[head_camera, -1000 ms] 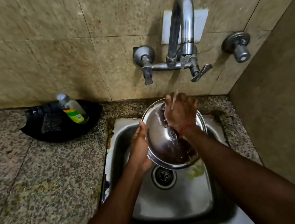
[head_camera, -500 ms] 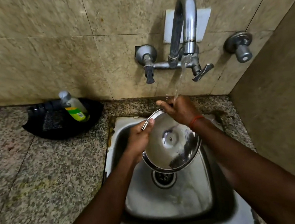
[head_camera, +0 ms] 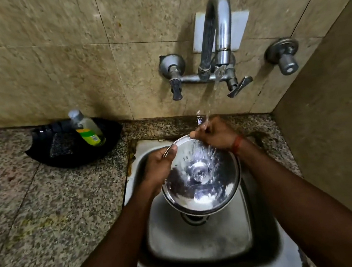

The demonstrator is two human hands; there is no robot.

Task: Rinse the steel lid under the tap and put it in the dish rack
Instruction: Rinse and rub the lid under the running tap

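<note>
The round steel lid (head_camera: 200, 179) is held tilted over the sink (head_camera: 197, 239), its hollow inner side facing me, wet and splashing. My left hand (head_camera: 159, 166) grips its left rim with the thumb over the edge. My right hand (head_camera: 213, 134) holds the far rim, directly under the stream. Water runs from the curved steel tap (head_camera: 218, 35) onto my right hand and down into the lid. No dish rack is in view.
A black tray (head_camera: 62, 156) with a green-labelled soap bottle (head_camera: 85, 129) and a scrub pad sits on the granite counter (head_camera: 36, 217) left of the sink. Two wall valves flank the tap. A tiled side wall stands close on the right.
My right hand came off the lid's inside and took the far rim. The lid tipped lower and flatter, and water now splashes across its inner face.
</note>
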